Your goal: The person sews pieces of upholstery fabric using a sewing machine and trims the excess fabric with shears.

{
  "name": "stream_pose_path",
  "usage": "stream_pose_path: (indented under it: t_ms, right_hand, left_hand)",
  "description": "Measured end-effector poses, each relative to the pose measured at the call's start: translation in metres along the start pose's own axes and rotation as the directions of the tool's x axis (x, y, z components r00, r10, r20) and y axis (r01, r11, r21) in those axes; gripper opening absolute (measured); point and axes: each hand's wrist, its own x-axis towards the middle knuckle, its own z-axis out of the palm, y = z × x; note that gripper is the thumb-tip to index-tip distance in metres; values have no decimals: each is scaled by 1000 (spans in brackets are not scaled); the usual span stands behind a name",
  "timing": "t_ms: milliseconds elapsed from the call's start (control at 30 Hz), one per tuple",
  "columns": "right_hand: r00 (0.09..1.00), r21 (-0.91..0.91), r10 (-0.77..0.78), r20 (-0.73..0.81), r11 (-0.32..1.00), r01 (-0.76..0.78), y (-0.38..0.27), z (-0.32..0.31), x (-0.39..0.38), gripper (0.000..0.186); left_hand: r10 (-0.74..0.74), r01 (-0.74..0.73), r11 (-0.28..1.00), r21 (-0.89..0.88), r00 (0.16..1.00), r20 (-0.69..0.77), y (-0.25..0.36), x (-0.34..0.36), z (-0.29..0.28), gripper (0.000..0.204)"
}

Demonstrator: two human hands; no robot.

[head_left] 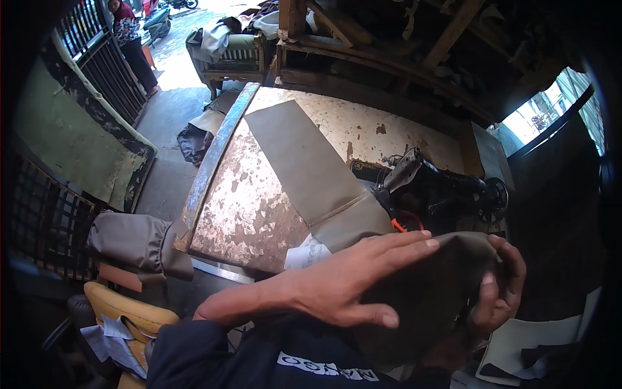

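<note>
My left hand (353,282) rests with fingers stretched out on a dark olive-grey piece of upholstery material (447,272). My right hand (502,285) grips that piece's right edge, fingers curled round it. A long grey-brown strip (278,155) with a seam across it lies on the worn worktable (227,207), running toward a black sewing machine (453,191). A white paper or cloth scrap (301,256) lies under the strip's near end. A small red-orange object (405,223), too small to identify, sits beside the machine.
Folded brown material (129,236) hangs left of the table. A yellow padded seat (129,305) stands at lower left. A person (133,52) stands by the gate at the back left. An armchair piled with cloth (227,52) and wooden shelving (363,48) stand behind the table.
</note>
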Motion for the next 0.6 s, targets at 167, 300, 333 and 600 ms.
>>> stream_pose_path:
  t_ms: [167, 300, 333, 600]
  right_hand:
    - [573, -170, -596, 562, 596, 785, -16, 54, 36, 35]
    - [449, -204, -646, 617, 420, 884, -41, 80, 61, 37]
    - [468, -224, -623, 627, 431, 874, -47, 76, 61, 35]
    - [826, -99, -421, 375, 868, 487, -15, 46, 82, 13]
  left_hand:
    - [21, 316, 680, 662, 894, -447, 42, -2, 28, 109]
    - [-47, 399, 717, 572, 846, -532, 55, -1, 16, 98]
    - [64, 388, 692, 608, 806, -588, 41, 0, 19, 93]
    - [-292, 702, 408, 584, 707, -644, 75, -74, -34, 59]
